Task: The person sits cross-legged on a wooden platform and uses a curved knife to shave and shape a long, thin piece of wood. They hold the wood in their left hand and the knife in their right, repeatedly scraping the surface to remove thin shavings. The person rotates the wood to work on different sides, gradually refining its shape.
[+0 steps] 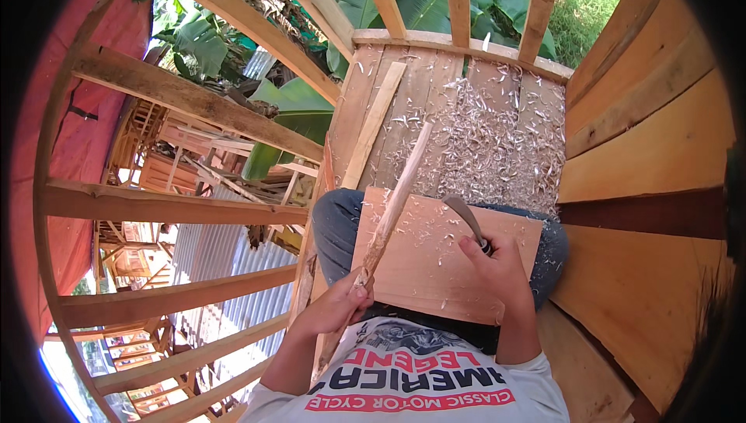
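Note:
My left hand (339,301) is closed round the lower part of a long wooden stick (392,213). The stick slants up and away; its far part is pale and shaved, its near part rougher. In my right hand (495,260) is the dark handle of a knife with a curved blade (462,211). The blade points up and to the left, apart from the stick. Across my lap lies a flat wooden board (420,275) with a few shavings on it, beneath both the stick and the knife.
Curled wood shavings (489,127) cover much of the plank floor (536,96) ahead. Another wooden strip (374,124) lies on the floor's left side. Slatted railings (179,207) stand at left and ahead, with wooden panels (645,151) at right. Banana leaves (295,116) hang outside.

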{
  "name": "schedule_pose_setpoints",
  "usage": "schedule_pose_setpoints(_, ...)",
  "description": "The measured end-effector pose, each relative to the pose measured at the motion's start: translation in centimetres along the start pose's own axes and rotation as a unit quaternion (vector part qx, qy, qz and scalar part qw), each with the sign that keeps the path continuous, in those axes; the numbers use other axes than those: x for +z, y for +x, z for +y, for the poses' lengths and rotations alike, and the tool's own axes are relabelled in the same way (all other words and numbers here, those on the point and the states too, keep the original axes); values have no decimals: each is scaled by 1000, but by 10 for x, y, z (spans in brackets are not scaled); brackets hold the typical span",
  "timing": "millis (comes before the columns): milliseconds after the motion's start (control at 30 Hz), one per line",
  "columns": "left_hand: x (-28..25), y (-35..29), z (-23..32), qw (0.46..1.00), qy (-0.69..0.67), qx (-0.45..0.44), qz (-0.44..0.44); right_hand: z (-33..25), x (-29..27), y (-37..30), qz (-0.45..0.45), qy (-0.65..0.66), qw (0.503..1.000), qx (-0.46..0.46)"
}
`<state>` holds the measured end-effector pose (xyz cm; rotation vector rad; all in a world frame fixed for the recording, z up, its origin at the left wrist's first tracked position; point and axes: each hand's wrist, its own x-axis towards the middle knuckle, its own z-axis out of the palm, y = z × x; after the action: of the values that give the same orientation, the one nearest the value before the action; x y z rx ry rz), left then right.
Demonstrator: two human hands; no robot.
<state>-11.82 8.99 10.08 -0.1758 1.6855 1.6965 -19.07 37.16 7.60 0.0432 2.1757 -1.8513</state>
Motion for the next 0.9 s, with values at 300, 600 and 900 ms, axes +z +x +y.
schedule_pose_setpoints(300,32,42,65,974,-121,119,-152,49,-11,9,-73,157,976,133)
schedule_pose_setpoints(600,52,71,97,934,-173,136,-281,55,-28,18,-83,308,935,158)
schedule_pose_setpoints(900,36,66,90,929,-228,149,-249,55,-32,19,-111,417,894,123)
